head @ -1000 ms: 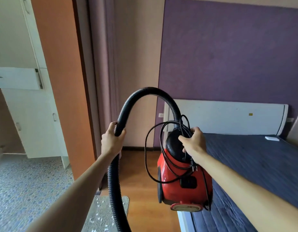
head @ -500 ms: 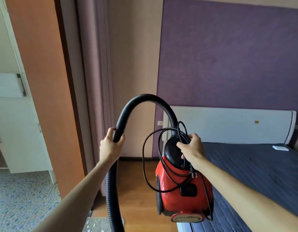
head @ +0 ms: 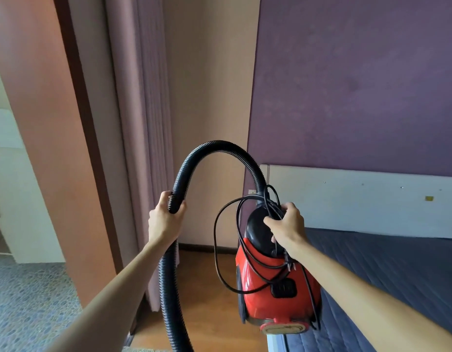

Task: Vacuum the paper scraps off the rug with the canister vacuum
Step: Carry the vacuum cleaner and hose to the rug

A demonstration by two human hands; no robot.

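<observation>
Fingers (head: 164, 197) of the left hand (head: 164, 221) are curled round the black hose (head: 214, 148), which is arched up and over to the red vacuum (head: 268, 298); the right hand (head: 288, 227) is clenched on the vacuum's black top, with loops of the cord (head: 216, 240) caught in the grasp. The vacuum is held clear of the wooden floor (head: 207, 301) — just beside the blue bed (head: 397, 270) (white headboard (head: 359, 199) behind).

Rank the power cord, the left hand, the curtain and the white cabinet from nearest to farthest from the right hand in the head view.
1. power cord: gripped in the right hand, atop the vacuum.
2. left hand: to its left, holding the hose.
3. curtain: behind the left hand.
4. white cabinet: far left, beyond the doorway.
</observation>
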